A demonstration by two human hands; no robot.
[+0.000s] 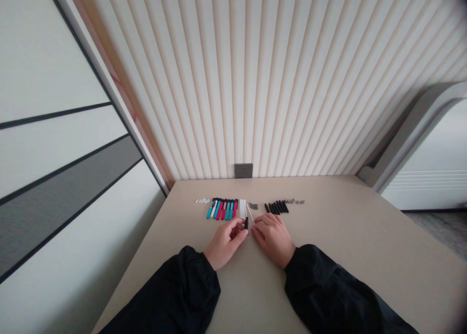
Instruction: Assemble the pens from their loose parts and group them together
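My left hand [226,242] pinches a short black pen part [246,223], perhaps a cap or barrel, held upright between thumb and fingers. Close beside it, my right hand [273,237] has thumb and fingertips together on a thin white stick [250,213] like a pen refill, which slants up and to the left. Beyond the left hand lies a row of markers [223,210] in blue, red and white with black ends. Several more white sticks [242,208] are lined up next to them. Black pen parts [276,207] lie in a row beyond the right hand.
Small white pieces [203,200] lie left of the markers. Little grey pieces [253,206] sit in the middle, and another grey group [297,202] at the right. The beige table [328,227] meets a ribbed wall with a dark socket [243,170]. A white cabinet [91,256] borders the left.
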